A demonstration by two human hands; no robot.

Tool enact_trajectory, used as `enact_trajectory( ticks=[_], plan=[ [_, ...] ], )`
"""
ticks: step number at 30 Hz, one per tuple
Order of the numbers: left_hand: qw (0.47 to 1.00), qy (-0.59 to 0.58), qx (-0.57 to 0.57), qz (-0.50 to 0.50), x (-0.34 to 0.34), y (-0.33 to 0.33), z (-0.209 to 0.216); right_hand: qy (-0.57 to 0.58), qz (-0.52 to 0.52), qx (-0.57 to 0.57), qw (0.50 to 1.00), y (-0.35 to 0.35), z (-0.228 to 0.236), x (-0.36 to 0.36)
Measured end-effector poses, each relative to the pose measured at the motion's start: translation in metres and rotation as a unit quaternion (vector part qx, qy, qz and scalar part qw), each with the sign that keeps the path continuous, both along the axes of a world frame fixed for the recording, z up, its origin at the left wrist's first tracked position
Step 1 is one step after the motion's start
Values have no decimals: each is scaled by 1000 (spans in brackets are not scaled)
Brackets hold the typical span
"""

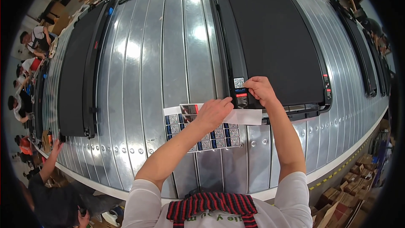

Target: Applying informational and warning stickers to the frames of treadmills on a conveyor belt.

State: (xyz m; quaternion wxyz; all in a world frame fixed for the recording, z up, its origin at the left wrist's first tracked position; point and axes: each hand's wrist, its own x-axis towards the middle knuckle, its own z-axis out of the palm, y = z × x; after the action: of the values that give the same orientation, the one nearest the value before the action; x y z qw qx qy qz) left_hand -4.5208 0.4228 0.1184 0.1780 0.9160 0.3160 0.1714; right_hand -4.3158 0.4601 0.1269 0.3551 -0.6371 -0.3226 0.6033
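A black treadmill (278, 38) lies flat in front of me, its near end close to my hands. On its left side rail is a QR-code sticker (239, 82), with a red-and-black label (241, 98) just below it. My right hand (262, 90) is closed in a pinch at the sticker's right edge. Lower and to the left, my left hand (214, 113) has bent fingers closed at a white paper strip (249, 117), fingertips beside the rail. Partly under that hand and forearm lies a sheet of QR-code stickers (219, 143), with a small printed card (188, 109) on it.
The work surface is a wide conveyor of shiny metal slats (139, 76). Other treadmills lie to the left (76, 71) and right (354, 46). A co-worker's hand (56, 147) touches the left one's near corner. Cardboard boxes (348, 190) are stacked at lower right.
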Motion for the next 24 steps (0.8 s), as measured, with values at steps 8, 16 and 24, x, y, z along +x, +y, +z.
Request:
enact_trajectory(
  ticks=[8,16,24],
  plan=[
    [999,28,-12,-8,2,3,-1,-17,-15,11,1000,-1,0,-4],
    [999,26,15,-18,5,6,-1,-39,-27,31,998,-1,-2,-4],
    [998,52,10,-21,16,14,3,-71,-7,40,997,-3,-4,-4]
  ],
)
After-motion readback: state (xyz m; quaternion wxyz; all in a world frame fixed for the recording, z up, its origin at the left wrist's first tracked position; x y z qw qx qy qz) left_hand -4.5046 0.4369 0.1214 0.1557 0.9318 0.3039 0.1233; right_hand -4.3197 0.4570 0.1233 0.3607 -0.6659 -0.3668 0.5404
